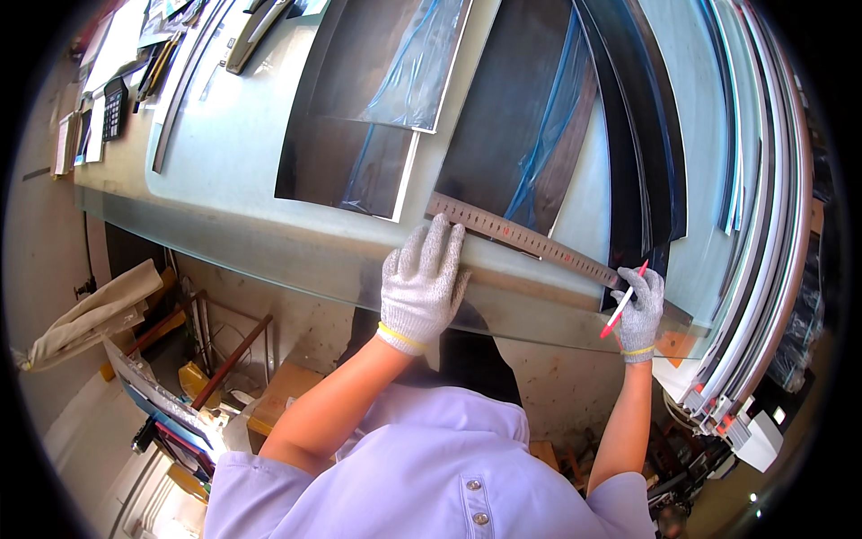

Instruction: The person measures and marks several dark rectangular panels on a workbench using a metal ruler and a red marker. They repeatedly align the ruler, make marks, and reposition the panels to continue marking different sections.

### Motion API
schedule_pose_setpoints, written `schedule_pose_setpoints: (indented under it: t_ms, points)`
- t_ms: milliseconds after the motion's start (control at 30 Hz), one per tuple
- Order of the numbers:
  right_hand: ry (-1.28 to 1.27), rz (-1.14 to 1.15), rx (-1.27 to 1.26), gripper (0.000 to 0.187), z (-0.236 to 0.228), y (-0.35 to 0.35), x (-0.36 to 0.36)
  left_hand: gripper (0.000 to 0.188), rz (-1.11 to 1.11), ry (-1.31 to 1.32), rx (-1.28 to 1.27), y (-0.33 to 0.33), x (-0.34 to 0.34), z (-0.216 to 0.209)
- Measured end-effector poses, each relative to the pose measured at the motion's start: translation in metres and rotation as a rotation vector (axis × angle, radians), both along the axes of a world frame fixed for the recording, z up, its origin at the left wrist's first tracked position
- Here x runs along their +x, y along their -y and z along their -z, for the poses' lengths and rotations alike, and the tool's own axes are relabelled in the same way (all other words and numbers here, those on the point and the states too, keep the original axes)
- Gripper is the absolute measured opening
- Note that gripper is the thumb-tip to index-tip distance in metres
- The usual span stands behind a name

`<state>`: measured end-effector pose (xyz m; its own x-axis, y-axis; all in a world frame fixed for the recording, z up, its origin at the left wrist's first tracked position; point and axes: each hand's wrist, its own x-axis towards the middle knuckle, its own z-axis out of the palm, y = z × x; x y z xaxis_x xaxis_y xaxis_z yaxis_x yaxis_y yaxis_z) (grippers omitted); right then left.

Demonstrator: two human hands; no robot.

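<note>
A long steel ruler point(525, 237) lies slantwise across the near end of a dark brown sheet point(499, 108) that has crumpled blue film along it. My left hand point(420, 286), in a grey knit glove with a yellow cuff edge, has its fingers stretched out, their tips at the ruler's left end. Gloved the same way, my right hand point(643, 310) is closed on a slim red-and-white pen point(625, 299), held tilted beside the ruler's right end. Just beyond that hand are curved black strips point(642, 135). The fingers' undersides are hidden.
Another dark sheet point(341, 166) with film lies to the left on the glass-topped table point(224, 135). Farther left are a calculator point(114, 108), pens and a utility knife point(256, 40). Long strips point(763, 225) line the right edge. A draped cloth point(94, 314) hangs below left.
</note>
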<state>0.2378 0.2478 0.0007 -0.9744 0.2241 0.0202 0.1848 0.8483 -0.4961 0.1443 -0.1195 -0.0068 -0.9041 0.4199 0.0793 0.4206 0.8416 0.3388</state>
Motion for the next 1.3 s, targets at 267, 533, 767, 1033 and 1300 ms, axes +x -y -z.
schedule_pose_setpoints:
  t_ms: [267,533,767,1033,1300]
  points:
    - [-0.006,-0.002,-0.010,0.048,0.0001,-0.0003,-0.0005,0.076,0.003,0.002,-0.007,0.0005,-0.0004,-0.0002]
    - [0.061,0.075,-0.047,0.048,-0.0022,0.0032,0.0015,0.077,-0.003,0.015,-0.012,-0.0006,-0.0002,0.0006]
    - [0.078,0.018,0.055,0.045,-0.0054,0.0022,-0.0003,0.073,-0.001,-0.004,-0.004,-0.0018,-0.0010,-0.0003]
    - [0.070,0.019,0.050,0.046,-0.0058,0.0032,-0.0008,0.077,-0.001,0.005,-0.021,-0.0020,-0.0006,0.0009]
    - [0.080,0.037,0.035,0.045,-0.0050,0.0045,-0.0011,0.075,0.005,-0.003,-0.005,-0.0003,0.0000,0.0014]
